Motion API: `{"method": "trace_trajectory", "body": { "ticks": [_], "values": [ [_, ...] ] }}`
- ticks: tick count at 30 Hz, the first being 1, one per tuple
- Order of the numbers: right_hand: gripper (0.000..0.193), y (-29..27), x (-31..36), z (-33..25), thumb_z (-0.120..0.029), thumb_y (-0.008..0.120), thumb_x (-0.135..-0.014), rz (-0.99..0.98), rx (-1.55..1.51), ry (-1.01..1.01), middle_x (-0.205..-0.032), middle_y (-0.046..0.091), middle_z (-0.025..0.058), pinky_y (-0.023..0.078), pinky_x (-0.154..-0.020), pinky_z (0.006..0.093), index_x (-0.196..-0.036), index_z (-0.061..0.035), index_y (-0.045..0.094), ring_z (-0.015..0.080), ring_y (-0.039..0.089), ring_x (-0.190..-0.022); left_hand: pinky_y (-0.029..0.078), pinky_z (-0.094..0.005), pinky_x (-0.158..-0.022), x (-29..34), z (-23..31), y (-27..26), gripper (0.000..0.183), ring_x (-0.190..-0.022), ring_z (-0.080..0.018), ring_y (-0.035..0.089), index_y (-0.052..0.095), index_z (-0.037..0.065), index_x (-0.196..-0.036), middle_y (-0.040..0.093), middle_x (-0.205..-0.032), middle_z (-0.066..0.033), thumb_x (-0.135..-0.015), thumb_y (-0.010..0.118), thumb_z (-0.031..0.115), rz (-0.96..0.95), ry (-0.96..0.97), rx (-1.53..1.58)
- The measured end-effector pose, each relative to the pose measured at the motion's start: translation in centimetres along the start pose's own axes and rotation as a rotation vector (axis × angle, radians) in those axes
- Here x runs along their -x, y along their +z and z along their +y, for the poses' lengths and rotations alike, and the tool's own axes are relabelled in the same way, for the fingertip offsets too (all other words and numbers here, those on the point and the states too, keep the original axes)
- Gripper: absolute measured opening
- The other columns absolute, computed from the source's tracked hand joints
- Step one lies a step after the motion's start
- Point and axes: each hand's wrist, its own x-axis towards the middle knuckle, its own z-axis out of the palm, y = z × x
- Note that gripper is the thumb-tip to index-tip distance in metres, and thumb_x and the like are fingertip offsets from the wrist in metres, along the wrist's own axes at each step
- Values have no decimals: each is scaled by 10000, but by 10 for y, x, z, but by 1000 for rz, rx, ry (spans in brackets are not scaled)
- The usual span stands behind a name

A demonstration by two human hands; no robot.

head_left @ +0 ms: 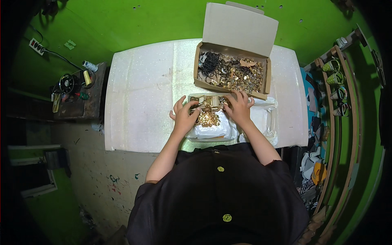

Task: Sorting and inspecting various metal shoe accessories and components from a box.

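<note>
A shallow tray (190, 97) stands in front of me on the table, with rows of gold-coloured metal pieces (210, 102) along its far side. Nearer to me, a loose heap of shiny gold pieces (208, 119) lies on white plastic (212, 131). My left hand (185, 118) is at the tray's left; its thumb and index finger come together on something small at the rows, the other fingers spread outward. At the right end of the rows, my right hand (239, 108) has its fingers apart, tips close to or touching the pieces. What lies under the fingertips is partly hidden.
Beyond the tray, an open cardboard box (267, 79) holds many small metal parts and a black tangled bundle (210, 62). White plastic wrapping (265, 116) lies right of the tray. A side table (77, 107) with thread spools is at left; a wooden rack (343, 134) stands right.
</note>
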Motion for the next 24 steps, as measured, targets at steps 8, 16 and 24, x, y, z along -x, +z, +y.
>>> {"method": "trace_trajectory", "body": {
  "ticks": [8, 16, 24],
  "values": [
    [282, -9, -9, 5, -264, 660, -753, 107, -44, 28, -1210, 507, 42, 161, -954, 557, -1023, -186, 652, 266, 369, -1214, 47, -613, -1010, -20, 15, 5, 383, -1331, -311, 268, 606, 194, -1187, 368, -1417, -130, -818, 621, 297, -18, 115, -54],
    [229, -22, -74, 42, -185, 628, -762, -5, -4, 200, -1165, 542, 44, 170, -979, 570, -985, -170, 679, 258, 393, -1200, 107, -699, -974, -51, 34, 35, 527, -1352, -321, 285, 380, 147, -1397, 341, -1446, -146, -889, 476, 246, 25, 357, -327],
    [238, -8, -118, 52, -28, 627, -709, -165, -107, 132, -1092, 560, 42, 189, -989, 523, -882, -167, 710, 255, 428, -1155, 198, -715, -930, -57, 20, 47, 563, -1352, -256, 295, 379, 246, -1391, 319, -1460, -75, -856, 542, 309, -102, 460, -461]
  ]
}}
